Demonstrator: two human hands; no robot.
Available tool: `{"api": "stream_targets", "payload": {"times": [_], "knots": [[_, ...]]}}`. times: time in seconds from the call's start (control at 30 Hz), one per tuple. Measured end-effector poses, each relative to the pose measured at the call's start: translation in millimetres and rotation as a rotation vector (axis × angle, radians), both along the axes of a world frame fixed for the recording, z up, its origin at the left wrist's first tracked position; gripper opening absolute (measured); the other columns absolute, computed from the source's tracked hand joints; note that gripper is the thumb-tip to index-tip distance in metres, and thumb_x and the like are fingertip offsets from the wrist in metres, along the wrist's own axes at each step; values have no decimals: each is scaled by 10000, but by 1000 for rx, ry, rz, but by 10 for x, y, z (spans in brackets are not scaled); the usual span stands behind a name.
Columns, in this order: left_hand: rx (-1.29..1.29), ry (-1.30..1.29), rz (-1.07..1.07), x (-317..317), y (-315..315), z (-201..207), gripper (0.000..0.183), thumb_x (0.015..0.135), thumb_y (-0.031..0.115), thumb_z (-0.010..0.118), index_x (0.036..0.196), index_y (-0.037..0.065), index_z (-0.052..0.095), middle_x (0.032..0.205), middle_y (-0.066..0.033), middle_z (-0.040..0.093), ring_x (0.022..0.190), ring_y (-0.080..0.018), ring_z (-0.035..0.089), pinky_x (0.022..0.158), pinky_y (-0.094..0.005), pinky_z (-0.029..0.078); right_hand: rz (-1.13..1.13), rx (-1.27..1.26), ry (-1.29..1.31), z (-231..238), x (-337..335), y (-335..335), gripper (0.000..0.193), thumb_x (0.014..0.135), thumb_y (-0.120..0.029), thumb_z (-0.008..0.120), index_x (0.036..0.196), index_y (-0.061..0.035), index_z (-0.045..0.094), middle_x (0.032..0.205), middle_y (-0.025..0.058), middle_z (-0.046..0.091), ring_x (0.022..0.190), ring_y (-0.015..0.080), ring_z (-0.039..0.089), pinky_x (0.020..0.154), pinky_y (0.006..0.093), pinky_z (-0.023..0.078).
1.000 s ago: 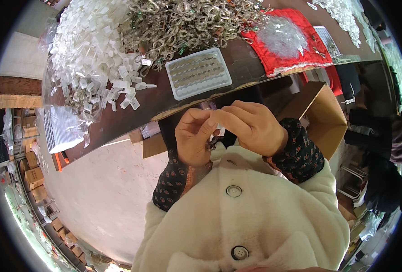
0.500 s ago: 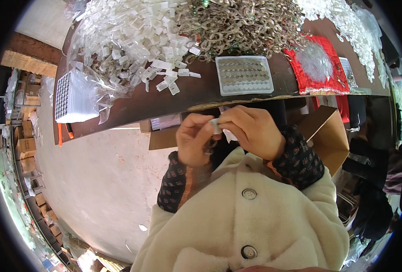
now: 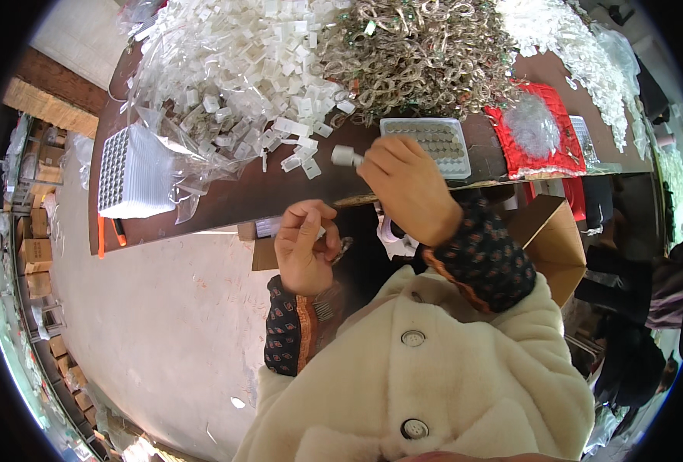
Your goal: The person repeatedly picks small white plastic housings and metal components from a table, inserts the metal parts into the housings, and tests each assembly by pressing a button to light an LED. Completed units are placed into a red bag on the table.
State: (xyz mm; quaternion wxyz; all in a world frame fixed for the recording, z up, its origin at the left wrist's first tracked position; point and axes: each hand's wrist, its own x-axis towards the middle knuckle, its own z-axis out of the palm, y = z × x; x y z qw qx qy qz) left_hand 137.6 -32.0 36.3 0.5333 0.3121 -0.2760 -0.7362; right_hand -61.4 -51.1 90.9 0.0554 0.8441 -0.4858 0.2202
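Fingertips of my right hand [image 3: 409, 185] pinch 1 white plastic piece [image 3: 345, 156] by its narrow end, out over the bench [image 3: 230, 192]; I can't tell whether it touches the surface. My left hand [image 3: 303, 250], lower and nearer my body, is curled, thumb toward fingers, around a thin coiled cord [image 3: 344, 248], and a small pale bit shows between them. My 2 hands are apart, so whether the piece on my right is finished I can't say. Just beyond that hand lies a white tray [image 3: 464, 148] of small round discs, partly hidden behind it; most rows look filled, with the edge nearest me paler, so I judge a few discs used and most left. Farther out, the heap of white pieces [image 3: 261, 85] and, right beside it, the heap of cords [image 3: 426, 61] are both deep, which tells me plenty of work is left. Off to the left a stack of trays [image 3: 137, 173] stands near the bench edge; to the right a red cloth [image 3: 522, 163] bears a tuft of clear film [image 3: 532, 122], and past it another white heap [image 3: 580, 69] may be finished output, though its parts are too small to tell.
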Motion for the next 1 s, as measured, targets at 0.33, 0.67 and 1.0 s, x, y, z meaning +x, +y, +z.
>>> {"api": "stream_targets", "payload": {"times": [0.33, 0.67, 1.0], "knots": [[93, -92, -608, -315, 35, 39, 218, 930, 29, 611, 1142, -15, 598, 944, -121, 692, 550, -56, 472, 475, -204, 343, 461, 161, -97, 297, -635, 517, 240, 728, -119, 671, 953, -38, 647, 1041, 80, 623, 1056, 261, 607, 850, 357, 520], [329, 271, -714, -713, 165, -115, 286, 905, 20, 592, 1185, -33, 568, 1038, -165, 693, 841, -123, 630, 660, -205, 482, -697, 37, -274, -389, -1871, 205, 214, 856, -87, 671, 1069, -79, 651, 1052, 146, 641, 956, 358, 633, 799, 429, 526], [334, 199, -688, -872, 141, -133, 262, 906, 32, 574, 1163, -18, 570, 1005, -136, 680, 729, -105, 566, 576, -199, 421, -623, 274, -335, -400, -2173, 283, 152, 852, -124, 707, 967, -44, 649, 934, 134, 638, 817, 315, 658, 718, 415, 527]]}}
